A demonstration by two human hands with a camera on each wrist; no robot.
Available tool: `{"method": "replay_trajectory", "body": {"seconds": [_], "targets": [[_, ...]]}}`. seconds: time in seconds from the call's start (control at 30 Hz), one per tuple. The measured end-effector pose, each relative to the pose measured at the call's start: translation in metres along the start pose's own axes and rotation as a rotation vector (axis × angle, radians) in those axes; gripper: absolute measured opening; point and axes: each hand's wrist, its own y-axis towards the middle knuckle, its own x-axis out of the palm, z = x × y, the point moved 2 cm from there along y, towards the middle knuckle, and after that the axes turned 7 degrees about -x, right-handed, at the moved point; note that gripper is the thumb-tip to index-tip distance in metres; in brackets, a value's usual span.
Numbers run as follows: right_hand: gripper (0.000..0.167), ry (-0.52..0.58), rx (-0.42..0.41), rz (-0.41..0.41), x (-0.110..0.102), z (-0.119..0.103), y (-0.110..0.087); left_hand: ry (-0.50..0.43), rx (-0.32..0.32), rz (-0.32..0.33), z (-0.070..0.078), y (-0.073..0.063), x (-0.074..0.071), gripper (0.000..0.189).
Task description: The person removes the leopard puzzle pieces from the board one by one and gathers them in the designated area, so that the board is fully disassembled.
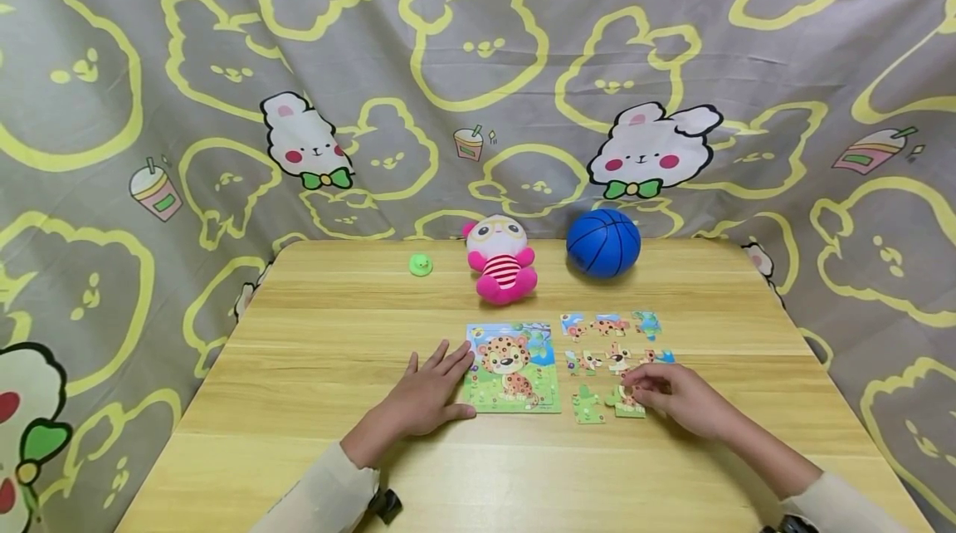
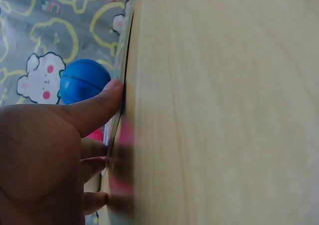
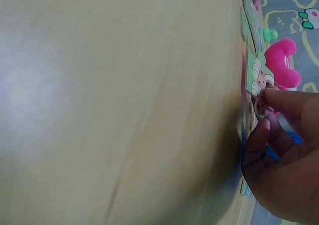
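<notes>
My left hand (image 1: 426, 393) lies with spread fingers at the left edge of a square puzzle board (image 1: 551, 379) printed with a leopard cub. In the left wrist view the thumb (image 2: 99, 105) and fingertips touch that edge. To the board's right, my right hand (image 1: 683, 400) pinches a jigsaw piece (image 1: 631, 411) between thumb and fingers. In the right wrist view the pinched piece (image 3: 258, 75) shows green and spotted leopard print and stands tilted up from the table. Several loose pieces lie in rows around it, including a green one (image 1: 587, 407) just left; the hand partly hides others.
Along the back of the wooden table (image 1: 358, 300) stand a small green duck toy (image 1: 421, 265), a pink plush doll (image 1: 504, 263) and a blue ball (image 1: 603, 243). A patterned curtain (image 1: 358, 43) hangs behind and at both sides.
</notes>
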Motion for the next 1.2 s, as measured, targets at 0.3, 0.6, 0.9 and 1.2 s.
{"method": "replay_trajectory", "body": {"seconds": [0.3, 0.6, 0.9, 1.2], "targets": [[0.016, -0.055, 0.018, 0.030, 0.0046, 0.0049, -0.0051, -0.007, 0.006, 0.008, 0.0008, -0.0007, -0.0010, 0.087], [0.017, -0.090, -0.029, 0.055, 0.0038, 0.0076, -0.0064, 0.002, -0.005, 0.008, -0.0012, 0.0013, 0.0019, 0.087], [0.017, -0.108, -0.032, 0.066, 0.0030, 0.0077, -0.0053, -0.006, -0.001, 0.012, -0.0008, 0.0005, 0.0013, 0.087], [0.018, -0.078, 0.006, 0.080, 0.0030, 0.0069, -0.0045, -0.007, 0.000, 0.011, -0.0007, 0.0009, 0.0010, 0.086]]}}
